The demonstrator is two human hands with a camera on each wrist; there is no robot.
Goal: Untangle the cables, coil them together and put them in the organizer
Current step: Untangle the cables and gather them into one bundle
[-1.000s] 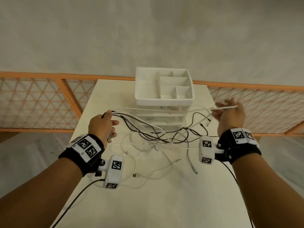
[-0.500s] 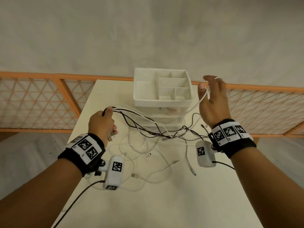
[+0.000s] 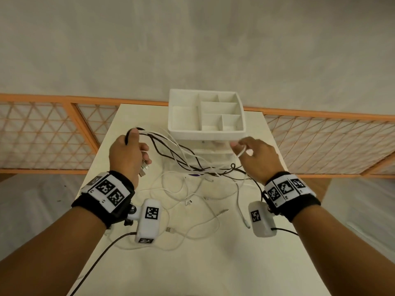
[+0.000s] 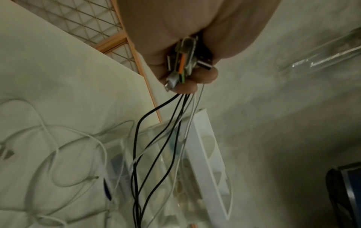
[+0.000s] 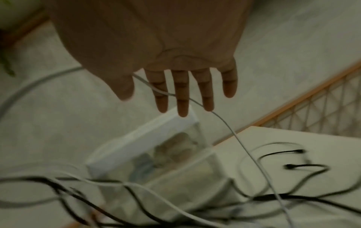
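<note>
Now the left hand [image 3: 126,154] grips the gathered plug ends of the cables [image 3: 183,159] over the table [image 3: 213,263]; the right hand [image 3: 256,159], fingers straight, has one white cable [image 5: 244,148] draped across them — draw it out slowly, away from the snarl before the organizer [image 3: 205,116].

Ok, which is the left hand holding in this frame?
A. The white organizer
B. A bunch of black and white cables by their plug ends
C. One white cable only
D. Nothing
B: the left hand grips several plug ends, with black and white cables trailing from it.
</note>
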